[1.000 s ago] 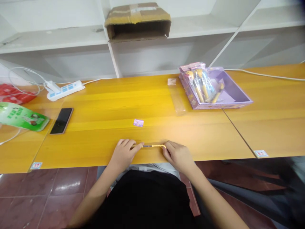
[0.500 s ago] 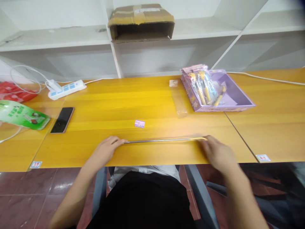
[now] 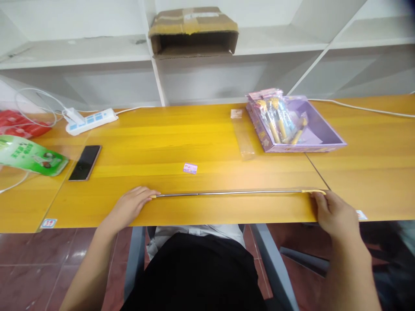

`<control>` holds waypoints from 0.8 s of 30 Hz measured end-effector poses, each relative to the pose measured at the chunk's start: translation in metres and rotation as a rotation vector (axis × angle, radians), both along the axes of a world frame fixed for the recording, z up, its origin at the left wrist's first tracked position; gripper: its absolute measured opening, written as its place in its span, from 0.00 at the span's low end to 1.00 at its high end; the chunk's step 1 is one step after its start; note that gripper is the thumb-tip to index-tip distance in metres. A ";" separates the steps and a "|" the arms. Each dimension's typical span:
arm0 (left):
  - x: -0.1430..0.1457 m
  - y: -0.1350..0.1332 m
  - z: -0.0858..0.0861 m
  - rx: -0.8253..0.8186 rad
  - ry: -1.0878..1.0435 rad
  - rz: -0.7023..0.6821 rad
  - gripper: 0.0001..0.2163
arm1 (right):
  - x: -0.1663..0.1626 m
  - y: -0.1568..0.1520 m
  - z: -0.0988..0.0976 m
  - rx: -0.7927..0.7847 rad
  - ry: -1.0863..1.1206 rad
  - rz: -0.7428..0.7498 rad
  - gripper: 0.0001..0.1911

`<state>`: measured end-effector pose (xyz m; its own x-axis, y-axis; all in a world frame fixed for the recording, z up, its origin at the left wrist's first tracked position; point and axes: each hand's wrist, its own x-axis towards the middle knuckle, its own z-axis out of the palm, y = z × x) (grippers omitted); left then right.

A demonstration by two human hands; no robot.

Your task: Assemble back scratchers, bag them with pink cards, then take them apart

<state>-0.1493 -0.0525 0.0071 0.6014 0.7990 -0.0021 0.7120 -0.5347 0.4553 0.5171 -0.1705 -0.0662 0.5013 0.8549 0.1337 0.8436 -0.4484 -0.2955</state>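
Stretched between my two hands, just above the front part of the desk, is a telescopic back scratcher (image 3: pixel 233 192) with a thin silver rod. Its yellow handle end is mostly hidden in my left hand (image 3: pixel 132 208), whose fingers are closed round it. At the other end, my right hand (image 3: pixel 339 214) pinches the curved yellow head. A small pink and purple card (image 3: pixel 190 168) lies on the desk beyond the rod. Behind it to the right, a clear plastic sleeve (image 3: pixel 244 138) lies flat beside a purple box (image 3: pixel 324 125).
Several bagged yellow-handled items (image 3: pixel 279 121) sit in the box. On the left are a phone (image 3: pixel 85 163), a green pouch (image 3: pixel 32 157), a red packet (image 3: pixel 19 124) and a white power strip (image 3: pixel 92 122) with cables. A cardboard box (image 3: pixel 194 26) rests on the shelf.
My right hand has moved right, and my left hand slightly left. The rod between them is now drawn out noticeably longer. Nothing else on the desk has moved.
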 end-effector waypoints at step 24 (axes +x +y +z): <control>0.107 -0.023 -0.019 0.052 -0.139 -0.197 0.16 | -0.230 0.041 0.027 0.167 -0.207 0.862 0.17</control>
<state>-0.0422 -0.0755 -0.0116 0.7371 0.6632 0.1296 0.5242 -0.6822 0.5097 0.2875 -0.1292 -0.0395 -0.3527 0.8843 0.3059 0.9108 0.3994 -0.1047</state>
